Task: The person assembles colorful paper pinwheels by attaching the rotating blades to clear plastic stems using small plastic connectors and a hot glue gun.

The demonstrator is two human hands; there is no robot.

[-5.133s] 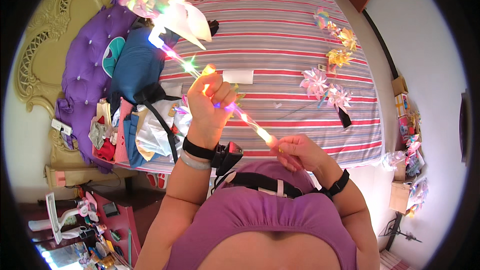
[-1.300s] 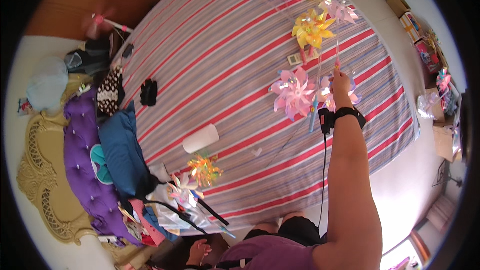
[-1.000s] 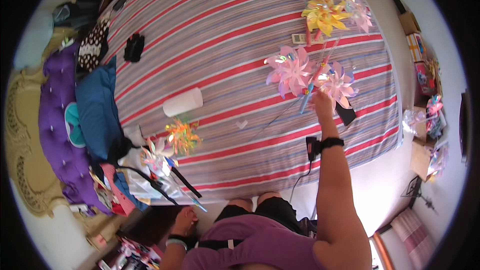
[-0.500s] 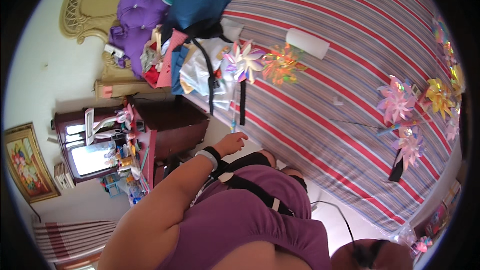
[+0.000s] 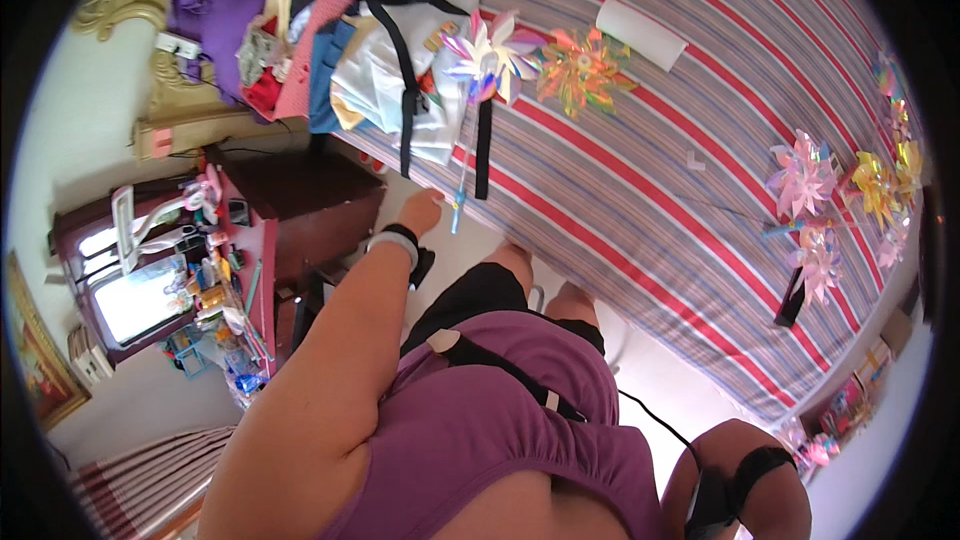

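My left hand [image 5: 425, 211] is out at the near edge of the bed, its fingers loosely bent and holding nothing that I can see. Just right of its fingertips is the blue lower end of a stick, apparently apart from them. This stick carries a white iridescent pinwheel [image 5: 492, 56], which lies on the bed. An orange-gold pinwheel [image 5: 586, 73] lies to its right. My right arm [image 5: 745, 440] is bent at the lower right with a black strap round it; the hand cannot be made out.
The bed has a striped sheet [image 5: 640, 230]. A white roll [image 5: 641, 35] lies behind the pinwheels. More pinwheels, pink [image 5: 800, 175] and yellow [image 5: 876, 185], are at the right. Piled clothes [image 5: 375, 75] lie at the far left. A dark dresser [image 5: 300, 185] stands left; a black cable [image 5: 660, 415] hangs near my right arm.
My left hand has moved up and left in the picture, now beside the stick's lower end. The view has shifted; the pinwheels appear to stay where they were.
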